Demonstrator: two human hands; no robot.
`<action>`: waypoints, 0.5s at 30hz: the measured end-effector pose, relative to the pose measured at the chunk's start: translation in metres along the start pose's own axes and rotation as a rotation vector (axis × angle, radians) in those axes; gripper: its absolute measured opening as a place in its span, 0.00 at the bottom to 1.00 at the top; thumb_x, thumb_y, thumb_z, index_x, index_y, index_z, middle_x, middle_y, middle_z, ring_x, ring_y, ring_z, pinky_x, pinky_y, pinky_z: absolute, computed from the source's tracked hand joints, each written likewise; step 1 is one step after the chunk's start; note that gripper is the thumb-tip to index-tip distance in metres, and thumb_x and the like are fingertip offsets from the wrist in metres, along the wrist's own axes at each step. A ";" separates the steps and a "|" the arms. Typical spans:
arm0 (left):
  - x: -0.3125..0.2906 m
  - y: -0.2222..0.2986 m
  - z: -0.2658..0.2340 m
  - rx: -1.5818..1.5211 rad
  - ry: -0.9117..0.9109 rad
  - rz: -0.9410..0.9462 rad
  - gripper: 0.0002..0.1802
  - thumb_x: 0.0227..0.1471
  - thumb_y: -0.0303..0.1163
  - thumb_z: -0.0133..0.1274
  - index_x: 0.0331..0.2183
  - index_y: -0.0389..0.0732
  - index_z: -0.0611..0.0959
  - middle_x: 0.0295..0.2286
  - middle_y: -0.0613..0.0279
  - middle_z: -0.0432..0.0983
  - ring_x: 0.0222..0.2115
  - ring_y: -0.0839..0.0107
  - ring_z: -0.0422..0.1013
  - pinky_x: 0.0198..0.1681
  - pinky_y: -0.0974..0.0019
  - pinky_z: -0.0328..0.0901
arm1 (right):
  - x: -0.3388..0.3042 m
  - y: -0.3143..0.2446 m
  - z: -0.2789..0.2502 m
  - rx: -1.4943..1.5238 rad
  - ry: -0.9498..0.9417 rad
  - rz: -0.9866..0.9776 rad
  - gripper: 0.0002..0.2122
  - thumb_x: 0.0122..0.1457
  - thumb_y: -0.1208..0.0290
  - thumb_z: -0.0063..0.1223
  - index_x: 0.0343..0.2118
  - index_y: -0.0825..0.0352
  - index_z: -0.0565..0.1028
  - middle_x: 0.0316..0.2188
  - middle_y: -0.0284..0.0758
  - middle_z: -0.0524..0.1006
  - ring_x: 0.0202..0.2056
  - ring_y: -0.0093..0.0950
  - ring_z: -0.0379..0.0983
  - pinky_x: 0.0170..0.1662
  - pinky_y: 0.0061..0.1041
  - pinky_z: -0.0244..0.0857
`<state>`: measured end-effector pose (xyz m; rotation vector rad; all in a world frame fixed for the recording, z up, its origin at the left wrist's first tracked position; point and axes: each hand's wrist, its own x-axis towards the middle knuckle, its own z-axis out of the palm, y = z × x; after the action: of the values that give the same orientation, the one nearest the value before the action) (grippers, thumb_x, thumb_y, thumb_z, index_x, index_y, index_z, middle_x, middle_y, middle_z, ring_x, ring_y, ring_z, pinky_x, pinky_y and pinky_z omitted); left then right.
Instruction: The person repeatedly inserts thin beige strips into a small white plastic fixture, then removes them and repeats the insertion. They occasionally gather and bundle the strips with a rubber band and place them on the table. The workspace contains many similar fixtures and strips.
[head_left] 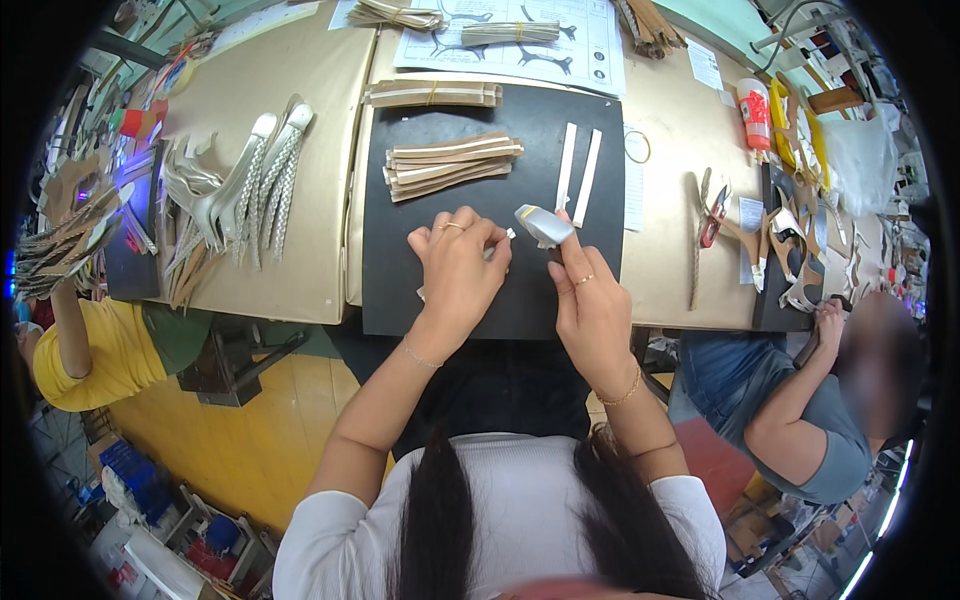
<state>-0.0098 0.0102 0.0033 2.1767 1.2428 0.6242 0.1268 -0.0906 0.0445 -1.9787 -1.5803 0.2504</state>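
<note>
My left hand point(458, 262) is over the black mat point(400, 225), its thumb and fingers pinched on a narrow white strip point(511, 233). Most of that strip is hidden under the hand. My right hand point(595, 310) grips a silver-grey, blunt-ended tool point(543, 226) just to the right; its handle cannot be seen, so I cannot tell its exact kind. Beyond the right fingers lie two long white strips point(578, 172), side by side. Stacked brown and white strips point(450, 165) rest past the left hand, with a banded bundle point(433, 94) behind them.
Braided pale straps point(262, 185) spread over the table at left. Printed sheets point(510, 45) lie at the back under another bundle. Red-handled pliers point(714, 218), a red and white bottle point(754, 115) and a yellow tray point(800, 130) are to the right. People sit on both sides.
</note>
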 end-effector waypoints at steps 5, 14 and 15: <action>-0.005 -0.003 -0.005 0.033 0.004 0.074 0.06 0.46 0.31 0.67 0.30 0.44 0.89 0.30 0.70 0.76 0.36 0.68 0.69 0.45 0.59 0.51 | -0.001 -0.002 0.003 -0.140 -0.135 0.017 0.25 0.65 0.69 0.54 0.66 0.54 0.69 0.26 0.35 0.73 0.22 0.34 0.75 0.25 0.33 0.70; -0.013 -0.009 -0.011 -0.012 0.018 0.035 0.06 0.47 0.31 0.67 0.31 0.44 0.90 0.29 0.71 0.77 0.36 0.70 0.69 0.46 0.61 0.51 | 0.000 -0.003 0.002 -0.166 -0.166 0.037 0.24 0.66 0.69 0.54 0.65 0.54 0.69 0.26 0.35 0.72 0.22 0.34 0.76 0.26 0.34 0.71; -0.013 -0.009 -0.011 -0.012 0.023 0.035 0.05 0.47 0.31 0.67 0.30 0.44 0.90 0.29 0.71 0.77 0.36 0.69 0.69 0.46 0.61 0.51 | 0.000 -0.003 0.002 -0.170 -0.184 0.051 0.24 0.66 0.69 0.54 0.65 0.54 0.69 0.26 0.35 0.72 0.22 0.34 0.76 0.26 0.34 0.71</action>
<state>-0.0281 0.0055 0.0034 2.1916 1.2124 0.6701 0.1231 -0.0897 0.0444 -2.1820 -1.7167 0.3370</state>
